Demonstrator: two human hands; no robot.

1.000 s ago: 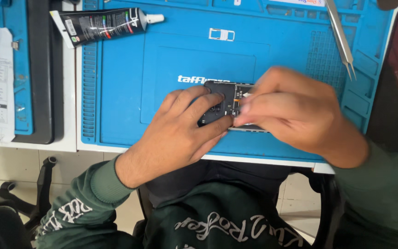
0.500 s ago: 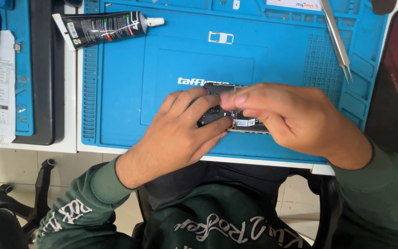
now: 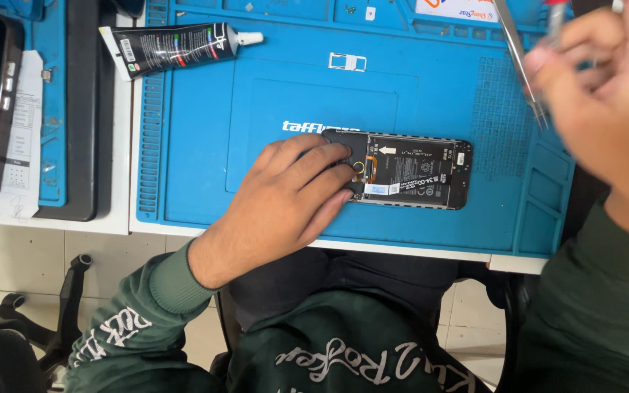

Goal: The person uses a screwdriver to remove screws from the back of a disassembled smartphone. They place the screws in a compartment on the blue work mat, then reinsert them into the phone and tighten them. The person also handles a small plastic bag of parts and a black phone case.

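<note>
Right hand (image 3: 606,94) has lifted away, pinching a thin tool; left hand (image 3: 285,196) lies flat, pressing the opened phone (image 3: 413,171).

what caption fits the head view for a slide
Left hand steadies an opened phone on a blue mat; blurred right hand lifted near tweezers.

- A white worktop (image 3: 118,218) fills the upper part of the view, its front edge running left to right.
- Below it, a floor of pale square tiles (image 3: 30,262) with thin grey joints.
- At the lower left, the black base and armrest of an office chair (image 3: 67,306) stand on the tiles.
- Light is even and bright, with soft shadows.
</note>
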